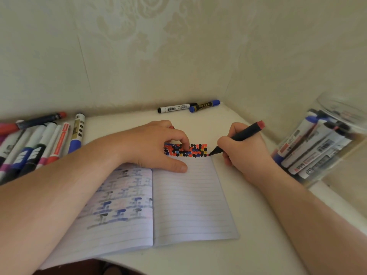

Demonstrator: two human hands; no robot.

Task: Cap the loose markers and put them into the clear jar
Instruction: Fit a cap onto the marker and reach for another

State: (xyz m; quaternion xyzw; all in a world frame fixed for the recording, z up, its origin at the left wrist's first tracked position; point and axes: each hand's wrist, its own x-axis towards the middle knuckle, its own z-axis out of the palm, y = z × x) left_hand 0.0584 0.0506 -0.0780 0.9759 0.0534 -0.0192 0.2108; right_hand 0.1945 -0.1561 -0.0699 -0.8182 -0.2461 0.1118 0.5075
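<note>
An open lined paper notebook (178, 197) lies on the white table (248, 245). The right hand (245, 153) grips an uncapped black marker with a red end (238, 136), its tip touching coloured dots at the notebook's top right corner. The left hand (156, 144) presses the page, fingers curled; a red sliver behind them cannot be identified. Right of the notebook the clear plastic jar (325, 139) holds capped markers, partly cut off. A row of loose markers (37, 143) lies left
</note>
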